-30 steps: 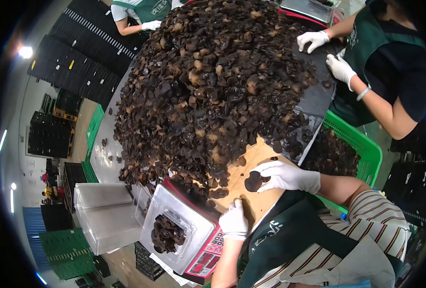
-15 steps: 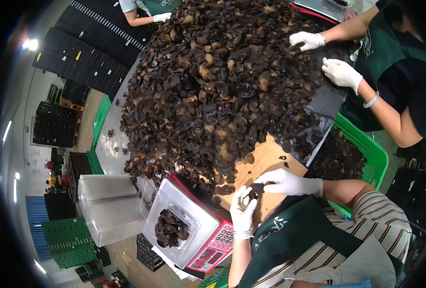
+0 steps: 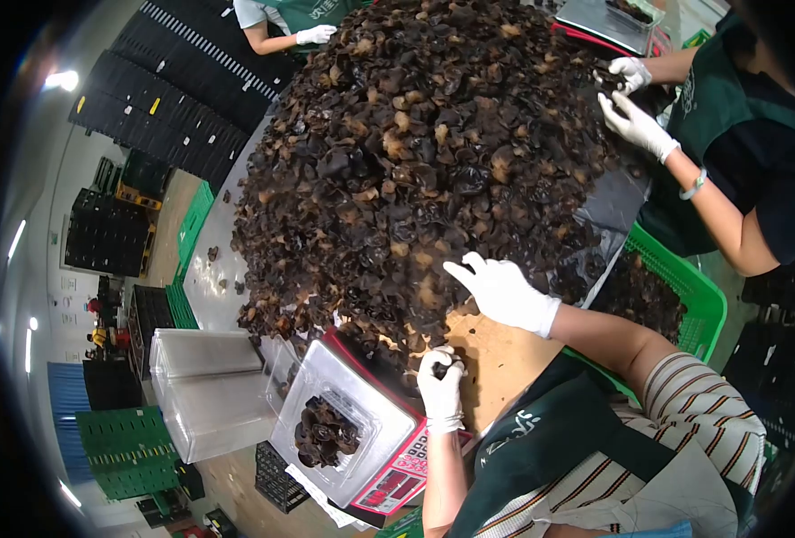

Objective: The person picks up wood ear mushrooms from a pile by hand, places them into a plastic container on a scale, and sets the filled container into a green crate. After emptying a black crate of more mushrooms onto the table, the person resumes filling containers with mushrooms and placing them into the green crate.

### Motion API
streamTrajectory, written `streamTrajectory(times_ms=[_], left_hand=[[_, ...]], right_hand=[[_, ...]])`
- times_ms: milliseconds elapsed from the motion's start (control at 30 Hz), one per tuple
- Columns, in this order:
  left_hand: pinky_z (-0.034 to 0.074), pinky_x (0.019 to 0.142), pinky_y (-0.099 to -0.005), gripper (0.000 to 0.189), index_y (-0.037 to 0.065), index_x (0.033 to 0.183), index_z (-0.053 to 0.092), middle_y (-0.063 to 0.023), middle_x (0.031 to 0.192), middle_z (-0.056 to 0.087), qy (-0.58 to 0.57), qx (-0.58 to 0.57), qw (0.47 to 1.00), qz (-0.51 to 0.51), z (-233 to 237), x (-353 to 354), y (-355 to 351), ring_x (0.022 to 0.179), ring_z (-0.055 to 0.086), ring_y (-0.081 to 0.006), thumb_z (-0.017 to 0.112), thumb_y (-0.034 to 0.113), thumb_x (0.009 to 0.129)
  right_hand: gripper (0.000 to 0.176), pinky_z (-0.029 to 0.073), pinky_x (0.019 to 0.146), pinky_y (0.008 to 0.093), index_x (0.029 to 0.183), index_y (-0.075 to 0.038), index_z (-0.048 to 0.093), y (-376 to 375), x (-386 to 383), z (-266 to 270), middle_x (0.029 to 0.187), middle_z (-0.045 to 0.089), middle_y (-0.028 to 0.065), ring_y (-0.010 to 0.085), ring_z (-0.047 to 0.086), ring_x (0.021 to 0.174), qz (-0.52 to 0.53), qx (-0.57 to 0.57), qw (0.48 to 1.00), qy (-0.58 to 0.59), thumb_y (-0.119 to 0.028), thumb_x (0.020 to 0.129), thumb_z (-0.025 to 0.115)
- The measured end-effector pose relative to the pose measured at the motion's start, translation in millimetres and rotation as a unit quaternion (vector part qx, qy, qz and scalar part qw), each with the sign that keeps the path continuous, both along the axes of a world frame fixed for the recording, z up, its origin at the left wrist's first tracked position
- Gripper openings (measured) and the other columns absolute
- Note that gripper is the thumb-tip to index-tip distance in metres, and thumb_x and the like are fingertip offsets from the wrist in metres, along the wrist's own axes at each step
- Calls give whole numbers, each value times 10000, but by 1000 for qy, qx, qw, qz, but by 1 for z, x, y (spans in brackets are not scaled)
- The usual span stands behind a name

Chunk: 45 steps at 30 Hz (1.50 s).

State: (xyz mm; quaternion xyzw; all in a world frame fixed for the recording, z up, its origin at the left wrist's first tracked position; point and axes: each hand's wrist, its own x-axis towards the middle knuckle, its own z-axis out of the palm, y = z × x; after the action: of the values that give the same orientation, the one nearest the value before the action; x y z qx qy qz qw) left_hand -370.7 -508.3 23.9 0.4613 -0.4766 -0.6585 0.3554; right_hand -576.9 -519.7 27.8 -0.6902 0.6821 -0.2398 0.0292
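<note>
A large heap of dark brown wood-ear-like pieces covers the table. My left hand, in a white glove, is closed on a small dark piece at the heap's near edge, beside the scale. Over the near side of the heap reaches my right hand, also gloved, its fingers apart and holding nothing. Below it lies a brown cardboard sheet. On the red and silver scale rests a clear plastic tray with several dark pieces inside.
Stacked clear containers stand left of the scale. A green basket with dark pieces is at the right. One co-worker's gloved hands hold pieces at upper right; another person's gloved hand is at the top. Black crates stand behind.
My right hand has moved away from my left, up to the heap, and its fingers have opened. My left hand has lowered slightly toward the scale. The co-worker's hands at right have come together.
</note>
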Motion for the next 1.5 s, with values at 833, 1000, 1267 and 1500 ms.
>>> streamTrajectory(times_ms=[833,1000,1267,1500], left_hand=[[427,930,-464,412,10,1095,604,-209,1171,565,-349,-367,857,-95,29,-1,36,1093,498,-445,485,-101,717],[513,688,-376,333,28,1144,574,-166,965,573,-439,-366,809,-135,16,-37,33,859,601,-322,607,222,876],[440,570,-271,287,61,882,506,-28,663,540,-307,-246,916,-75,4,-30,36,580,497,-121,751,50,735],[447,627,-276,299,42,886,527,-59,731,525,-232,-180,956,-12,16,-18,45,640,491,-157,764,17,705]], right_hand=[[275,490,533,339,1060,-125,581,69,-26,-3,920,564,67,241,609,677,121,43,986,-111,-200,799,629],[237,488,558,340,991,-105,593,60,-32,-13,869,576,73,240,617,692,129,3,977,-170,-197,783,658],[221,462,601,354,893,-75,532,64,-47,18,782,575,116,272,599,669,39,205,913,-350,-198,762,661],[218,499,658,383,955,-81,540,45,-40,21,878,590,115,314,623,738,26,42,970,-240,-11,752,503]])
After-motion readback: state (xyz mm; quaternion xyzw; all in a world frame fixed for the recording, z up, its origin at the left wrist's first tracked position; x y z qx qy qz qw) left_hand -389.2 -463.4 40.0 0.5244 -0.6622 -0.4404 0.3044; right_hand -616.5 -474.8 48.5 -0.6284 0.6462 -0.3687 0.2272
